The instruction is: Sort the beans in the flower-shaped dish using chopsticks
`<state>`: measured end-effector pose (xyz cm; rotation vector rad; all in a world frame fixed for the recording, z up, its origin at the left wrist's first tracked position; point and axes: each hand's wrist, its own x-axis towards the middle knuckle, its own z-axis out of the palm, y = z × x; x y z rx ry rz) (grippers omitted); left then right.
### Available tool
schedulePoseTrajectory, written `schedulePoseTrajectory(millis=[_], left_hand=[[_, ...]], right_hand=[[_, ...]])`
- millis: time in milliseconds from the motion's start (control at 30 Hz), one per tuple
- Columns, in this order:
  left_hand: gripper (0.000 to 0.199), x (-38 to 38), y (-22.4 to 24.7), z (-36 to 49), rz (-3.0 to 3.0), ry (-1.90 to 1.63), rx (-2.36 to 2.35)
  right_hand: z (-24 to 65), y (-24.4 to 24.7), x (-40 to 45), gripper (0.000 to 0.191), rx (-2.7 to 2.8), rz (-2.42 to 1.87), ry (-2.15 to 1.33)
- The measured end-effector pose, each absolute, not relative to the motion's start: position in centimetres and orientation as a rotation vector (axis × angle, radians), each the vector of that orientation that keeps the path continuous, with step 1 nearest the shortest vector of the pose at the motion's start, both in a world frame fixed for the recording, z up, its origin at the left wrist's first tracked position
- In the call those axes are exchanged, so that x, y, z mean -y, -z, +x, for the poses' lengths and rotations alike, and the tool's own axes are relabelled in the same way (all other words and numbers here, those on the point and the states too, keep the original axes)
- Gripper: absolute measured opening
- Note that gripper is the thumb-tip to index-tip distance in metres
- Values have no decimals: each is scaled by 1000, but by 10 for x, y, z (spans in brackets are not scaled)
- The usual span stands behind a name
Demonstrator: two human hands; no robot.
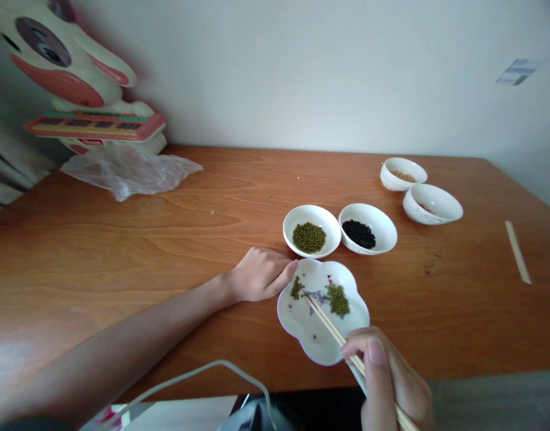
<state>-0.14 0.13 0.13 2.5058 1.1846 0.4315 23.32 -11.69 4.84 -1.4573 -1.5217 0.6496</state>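
Note:
A white flower-shaped plate lies near the table's front edge, with a small heap of green beans at its left and a larger heap right of its middle. My left hand has its fingers curled and its thumb at the plate's upper left rim. At the lower right, my right hand holds a pair of wooden chopsticks. Their tips are over the plate between the two heaps. Just behind the plate stand a white bowl with green beans and a white bowl with black beans.
Two more white bowls stand at the back right, with small contents. A pale strip lies at the far right. A clear plastic bag and a toy keyboard are at the back left. A pale cable crosses the front edge.

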Motion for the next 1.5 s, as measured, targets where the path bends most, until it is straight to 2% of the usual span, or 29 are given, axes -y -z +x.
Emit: schedulePoseTrajectory(millis=[300, 600, 767, 867, 1233, 1500], left_hand=[[52, 0, -2, -1, 2502, -458, -1185], [52, -1, -2, -1, 2507, -451, -1192], [52, -1, -3, -1, 2491, -422, -1203], [52, -1, -3, -1, 2481, -441, -1175], [52, -1, -4, 0, 2475, -408, -1204], [51, 0, -3, 0, 2485, -396, -1226]], right_hand=[[235, -46, 115, 40, 1562, -1389, -731], [250, -37, 100, 53, 1517, -1237, -860], [255, -27, 106, 71, 1491, -1269, -959], [254, -27, 108, 75, 1490, -1297, -990], [245, -40, 102, 61, 1608, -1248, -864], [229, -49, 112, 54, 1525, -1374, -806]])
